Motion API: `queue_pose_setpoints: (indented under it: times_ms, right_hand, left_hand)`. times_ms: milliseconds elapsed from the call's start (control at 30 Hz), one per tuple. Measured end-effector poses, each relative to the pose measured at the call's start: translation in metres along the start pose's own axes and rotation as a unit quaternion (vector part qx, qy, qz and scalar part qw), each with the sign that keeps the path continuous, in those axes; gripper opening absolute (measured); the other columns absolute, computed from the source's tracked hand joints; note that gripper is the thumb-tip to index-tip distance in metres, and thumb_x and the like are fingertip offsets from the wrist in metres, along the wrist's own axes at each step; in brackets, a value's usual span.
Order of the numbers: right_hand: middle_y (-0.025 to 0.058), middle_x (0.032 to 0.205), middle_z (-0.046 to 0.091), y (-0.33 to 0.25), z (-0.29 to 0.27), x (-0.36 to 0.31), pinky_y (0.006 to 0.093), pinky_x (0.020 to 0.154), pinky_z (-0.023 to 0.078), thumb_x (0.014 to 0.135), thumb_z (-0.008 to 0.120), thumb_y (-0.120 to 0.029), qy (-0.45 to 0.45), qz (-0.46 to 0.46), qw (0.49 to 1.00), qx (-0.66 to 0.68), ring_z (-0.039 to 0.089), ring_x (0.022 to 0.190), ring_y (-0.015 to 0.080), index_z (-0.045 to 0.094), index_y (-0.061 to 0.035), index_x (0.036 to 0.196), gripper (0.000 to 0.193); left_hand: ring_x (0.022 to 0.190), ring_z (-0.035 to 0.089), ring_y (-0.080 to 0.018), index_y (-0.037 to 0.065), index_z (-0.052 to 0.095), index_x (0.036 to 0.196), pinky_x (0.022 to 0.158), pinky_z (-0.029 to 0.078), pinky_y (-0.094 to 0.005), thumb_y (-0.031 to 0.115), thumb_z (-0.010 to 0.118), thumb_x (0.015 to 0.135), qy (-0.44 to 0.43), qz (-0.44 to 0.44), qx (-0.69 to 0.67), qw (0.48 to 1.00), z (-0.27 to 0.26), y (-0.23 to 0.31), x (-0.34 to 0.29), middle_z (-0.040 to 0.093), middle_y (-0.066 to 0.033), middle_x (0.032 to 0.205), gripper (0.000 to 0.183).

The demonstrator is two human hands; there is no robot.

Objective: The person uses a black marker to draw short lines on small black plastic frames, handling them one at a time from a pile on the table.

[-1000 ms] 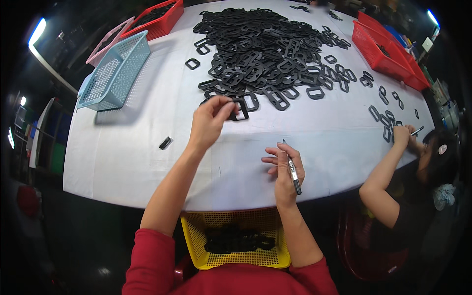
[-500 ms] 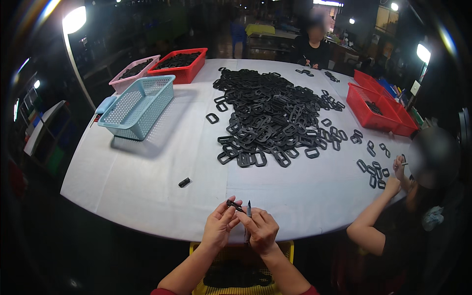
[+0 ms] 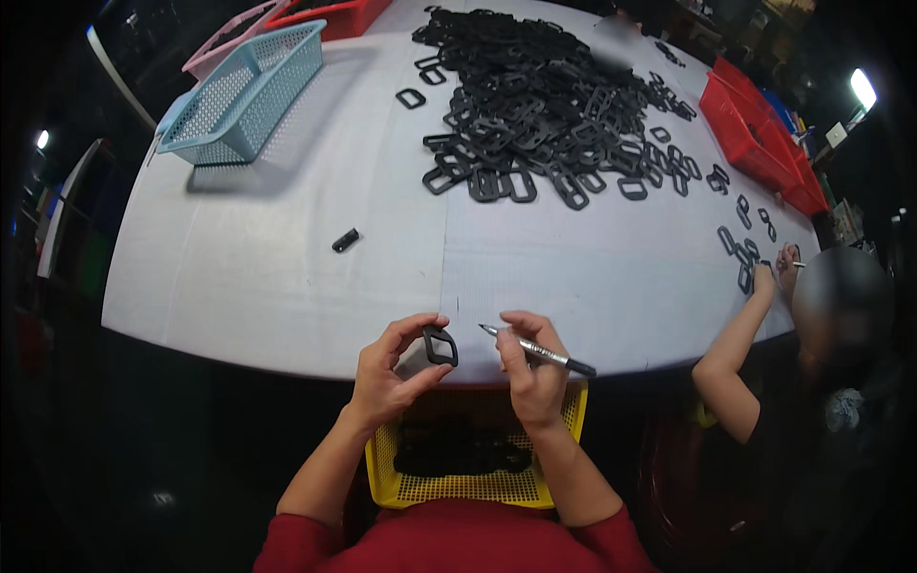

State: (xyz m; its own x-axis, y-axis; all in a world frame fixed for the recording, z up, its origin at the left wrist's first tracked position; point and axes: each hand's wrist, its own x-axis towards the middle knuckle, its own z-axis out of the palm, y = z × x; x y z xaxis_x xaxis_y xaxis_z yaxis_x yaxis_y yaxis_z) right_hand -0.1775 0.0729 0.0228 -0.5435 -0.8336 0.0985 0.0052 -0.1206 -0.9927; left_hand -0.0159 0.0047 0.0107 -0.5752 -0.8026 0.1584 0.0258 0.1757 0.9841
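Between the thumb and fingers of my left hand point(image 3: 394, 371) is a black rectangular ring point(image 3: 440, 346), tilted so its opening shows. My right hand point(image 3: 531, 374) grips a silver-grey marker pen point(image 3: 543, 351), its dark tip pointing left toward the ring but apart from it. Both hands are over the table's near edge. A small black marker cap point(image 3: 346, 240) lies alone on the white cloth, ahead and to the left. Farther off spreads a large pile of black rings point(image 3: 535, 105), with single ones scattered around its edges.
Below my hands is a yellow basket point(image 3: 382, 477) with black pieces inside. A light-blue basket point(image 3: 250, 95) stands far left, near pink and red baskets point(image 3: 358, 21). Red trays point(image 3: 755, 143) sit at the right. Beside them a co-worker's arm point(image 3: 731, 368) reaches over several loose rings.
My view has tipped downward, bringing the yellow basket further in. My hands have moved apart; the marker has turned from upright to slanting left, and the ring now shows its open face.
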Motion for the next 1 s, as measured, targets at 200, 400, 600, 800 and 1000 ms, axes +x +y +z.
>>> queue_pose_setpoints:
  times_ms: [200, 400, 600, 800, 1000]
  right_hand:
    - [-0.0017, 0.059, 0.052, -0.004, 0.003, 0.000, 0.0178, 0.047, 0.034, 0.080, 0.064, -0.011, -0.011, 0.081, 0.996, -0.025, 0.044, 0.052, 0.0017, 0.050, -0.0033, 0.073, 0.018]
    - [-0.0018, 0.059, 0.053, 0.000, 0.008, 0.004, 0.0180, 0.046, 0.035, 0.080, 0.065, -0.012, -0.026, 0.097, 0.994, -0.042, 0.045, 0.052, 0.0023, 0.051, -0.0034, 0.073, 0.017]
    - [0.0034, 0.061, 0.051, 0.020, -0.009, -0.007, 0.0198, 0.046, 0.039, 0.082, 0.057, -0.003, -0.008, 0.082, 0.996, 0.034, 0.048, 0.050, 0.0077, 0.047, -0.0027, 0.082, 0.010]
    - [0.0054, 0.069, 0.054, 0.023, 0.000, -0.010, 0.0198, 0.050, 0.041, 0.084, 0.057, -0.005, 0.002, 0.057, 0.992, 0.109, 0.050, 0.055, 0.0083, 0.047, -0.0028, 0.091, 0.013]
    - [0.0043, 0.071, 0.054, 0.029, -0.001, -0.007, 0.0196, 0.051, 0.041, 0.084, 0.058, -0.006, -0.001, 0.025, 0.995, 0.097, 0.051, 0.057, 0.0080, 0.048, -0.0032, 0.091, 0.012]
  left_hand:
    - [0.107, 0.055, -0.0206, 0.003, 0.044, 0.111, 0.102, 0.032, -0.0393, 0.000, 0.072, 0.068, -0.023, 0.049, 0.096, 0.994, 0.005, -0.007, -0.008, 0.058, -0.0119, 0.111, 0.052]
    - [0.106, 0.056, -0.0224, 0.004, 0.044, 0.111, 0.104, 0.028, -0.0441, 0.002, 0.073, 0.066, -0.012, 0.051, 0.069, 0.996, 0.003, -0.013, -0.009, 0.059, -0.0125, 0.110, 0.053]
    - [0.100, 0.059, -0.0246, 0.004, 0.047, 0.113, 0.096, 0.040, -0.0345, 0.004, 0.074, 0.066, -0.004, 0.036, 0.077, 0.996, 0.012, -0.020, -0.018, 0.059, -0.0132, 0.109, 0.054]
    - [0.104, 0.056, -0.0237, 0.004, 0.053, 0.114, 0.088, 0.045, -0.0310, 0.001, 0.071, 0.069, -0.023, 0.104, 0.129, 0.986, 0.005, 0.005, -0.007, 0.058, -0.0136, 0.110, 0.049]
    - [0.099, 0.058, -0.0221, 0.006, 0.053, 0.114, 0.086, 0.046, -0.0295, 0.002, 0.071, 0.070, 0.008, 0.062, 0.134, 0.989, 0.012, 0.004, -0.010, 0.058, -0.0121, 0.110, 0.048]
